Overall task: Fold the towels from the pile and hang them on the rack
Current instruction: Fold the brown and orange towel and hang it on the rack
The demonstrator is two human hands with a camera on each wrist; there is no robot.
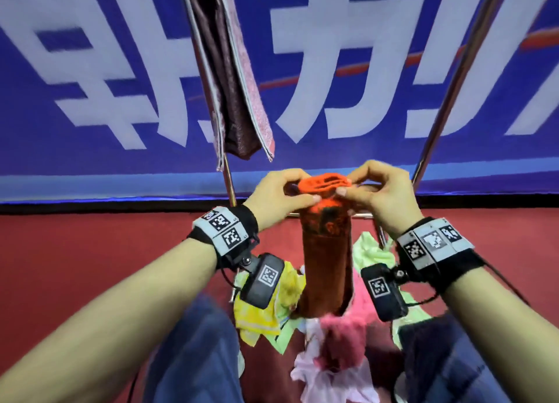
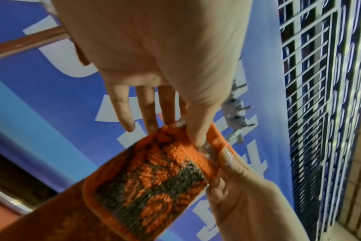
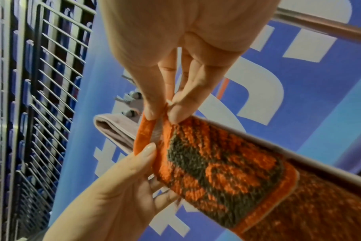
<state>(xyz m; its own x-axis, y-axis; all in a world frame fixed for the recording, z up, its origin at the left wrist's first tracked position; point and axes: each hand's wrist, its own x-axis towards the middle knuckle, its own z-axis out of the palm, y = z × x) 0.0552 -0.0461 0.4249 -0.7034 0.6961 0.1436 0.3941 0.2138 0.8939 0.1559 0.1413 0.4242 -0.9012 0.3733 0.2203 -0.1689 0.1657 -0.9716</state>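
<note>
The orange terry towel with a dark woven pattern (image 1: 328, 251), folded into a long narrow strip, hangs down from both hands in the head view, its top edge pinched between them in front of the blue banner with white characters (image 1: 90, 70). The left hand (image 1: 279, 198) grips the left end of that edge with thumb and curled fingers; the right hand (image 1: 382, 195) does likewise at the right end, so the layered folds bulge between them. Below the strip lies the loose pile of towels in yellow, pale green and pink (image 1: 332, 336) on the red floor (image 1: 90, 251). A folded mauve and brown towel (image 1: 233, 79) hangs from the metal rack (image 1: 459, 79) at upper left, apart from the hands.

In the left wrist view, the left hand (image 2: 165, 68) pinches the towel's (image 2: 155, 179) orange border with thumb against forefinger, the other fingers (image 2: 122, 110) stretched out loosely beyond the cloth. The right hand (image 2: 237, 187) clasps the opposite corner from below.

In the right wrist view, the right hand (image 3: 175, 57) nips the towel's (image 3: 227, 171) folded edge between thumb and fingertips (image 3: 177, 114), while the left hand (image 3: 124, 187) holds the same end from beneath, thumb (image 3: 146, 153) pressed on the orange hem. The mauve towel (image 3: 111, 130) shows just behind.
</note>
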